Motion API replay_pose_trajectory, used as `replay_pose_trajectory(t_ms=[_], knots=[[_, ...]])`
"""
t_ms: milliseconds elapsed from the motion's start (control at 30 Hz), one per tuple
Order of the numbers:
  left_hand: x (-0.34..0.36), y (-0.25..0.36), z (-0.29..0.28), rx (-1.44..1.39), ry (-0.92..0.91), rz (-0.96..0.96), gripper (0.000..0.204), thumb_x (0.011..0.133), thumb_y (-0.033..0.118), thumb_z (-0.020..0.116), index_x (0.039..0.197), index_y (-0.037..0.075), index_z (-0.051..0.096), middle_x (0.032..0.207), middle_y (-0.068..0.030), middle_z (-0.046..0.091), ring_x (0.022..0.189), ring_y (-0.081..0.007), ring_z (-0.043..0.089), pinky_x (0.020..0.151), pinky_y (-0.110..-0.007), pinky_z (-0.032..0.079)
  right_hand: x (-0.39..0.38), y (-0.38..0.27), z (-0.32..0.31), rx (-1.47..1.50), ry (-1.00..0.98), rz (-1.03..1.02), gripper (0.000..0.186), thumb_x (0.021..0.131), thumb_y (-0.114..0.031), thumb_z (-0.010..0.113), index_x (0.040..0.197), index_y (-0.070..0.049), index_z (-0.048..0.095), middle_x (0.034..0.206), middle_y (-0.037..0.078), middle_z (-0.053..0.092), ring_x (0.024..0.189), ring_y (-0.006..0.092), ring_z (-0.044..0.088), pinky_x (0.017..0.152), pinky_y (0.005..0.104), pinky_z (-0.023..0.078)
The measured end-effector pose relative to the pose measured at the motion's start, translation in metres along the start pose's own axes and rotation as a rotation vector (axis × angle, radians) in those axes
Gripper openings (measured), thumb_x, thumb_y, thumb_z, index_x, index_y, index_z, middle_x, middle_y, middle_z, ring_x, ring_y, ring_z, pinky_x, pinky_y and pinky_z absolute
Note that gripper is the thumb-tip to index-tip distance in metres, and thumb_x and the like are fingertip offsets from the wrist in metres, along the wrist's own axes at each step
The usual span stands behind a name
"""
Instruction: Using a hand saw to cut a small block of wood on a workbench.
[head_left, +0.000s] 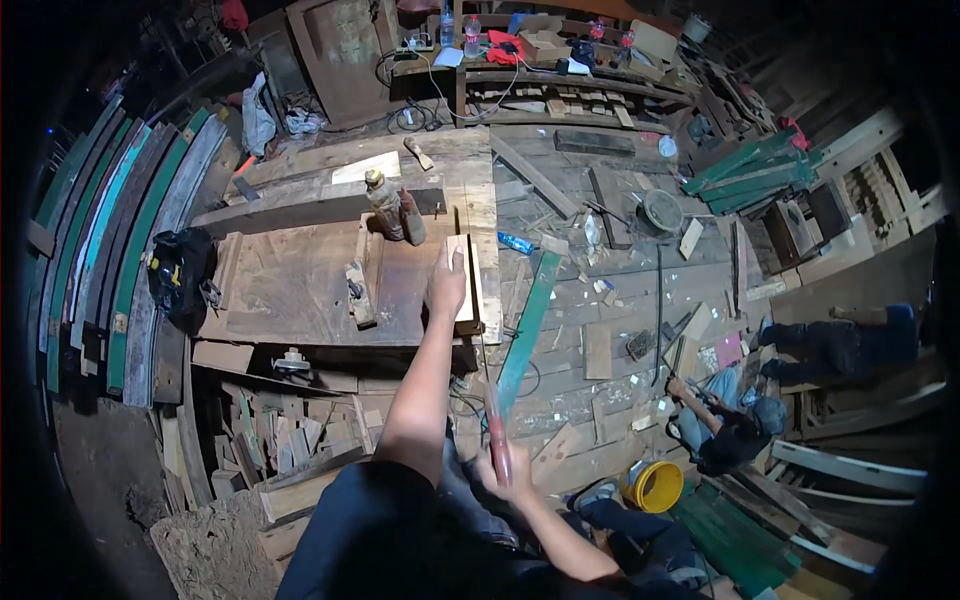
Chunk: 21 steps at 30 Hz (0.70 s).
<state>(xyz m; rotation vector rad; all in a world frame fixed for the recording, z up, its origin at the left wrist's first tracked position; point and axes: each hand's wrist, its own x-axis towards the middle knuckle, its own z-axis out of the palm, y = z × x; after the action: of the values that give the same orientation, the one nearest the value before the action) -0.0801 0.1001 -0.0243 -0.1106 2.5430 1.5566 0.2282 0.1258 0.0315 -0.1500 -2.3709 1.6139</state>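
My left hand [447,288] grips a pale wooden block [462,312] at the right end of the workbench [290,290], fingers on its top. Closer to my body, my right hand [508,474] is wrapped round the reddish handle of a handsaw [497,425]. Its thin blade shows nearly edge-on and runs up toward the block's near end; I cannot tell whether they touch. Left of the block, a wooden hand plane [359,296] rests on the bench. Two dusty bottles [392,212] stand beyond it.
A green board [527,325] lies just right of the saw. Long planks [130,250] are stacked at far left, beside a black bag [182,278]. A seated person [735,425] works at right, near a yellow bucket [655,487]. Wood scraps litter the floor.
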Motion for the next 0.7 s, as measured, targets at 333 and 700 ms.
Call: replay_pose_trajectory(t_ms=[333,700], knots=[[-0.002,-0.016,0.001,0.141,0.014,-0.031,0.054,0.096,0.049,0.033,0.142,0.021,0.039,0.127,-0.0209,0.055,0.117,-0.0401,0.052,0.097,-0.048,0.039,0.150,0.006,-0.022,0.330,0.330,0.090,0.025,0.088,-0.016,0.062,0.072,0.000,0.054,0.058,0.000,0.045,0.056,0.0075,0.043,0.050,0.0293,0.037],[-0.006,-0.049,-0.048,0.184,0.230,0.151,0.057,0.089,0.048,0.052,0.132,0.010,0.048,0.122,-0.0214,0.057,0.112,-0.0398,0.054,0.093,-0.047,0.043,-0.154,0.063,-0.102,-0.085,0.416,0.433,0.016,0.080,-0.013,0.068,0.076,-0.001,0.058,0.063,0.003,0.051,0.060,0.0088,0.047,0.054,0.0295,0.040]])
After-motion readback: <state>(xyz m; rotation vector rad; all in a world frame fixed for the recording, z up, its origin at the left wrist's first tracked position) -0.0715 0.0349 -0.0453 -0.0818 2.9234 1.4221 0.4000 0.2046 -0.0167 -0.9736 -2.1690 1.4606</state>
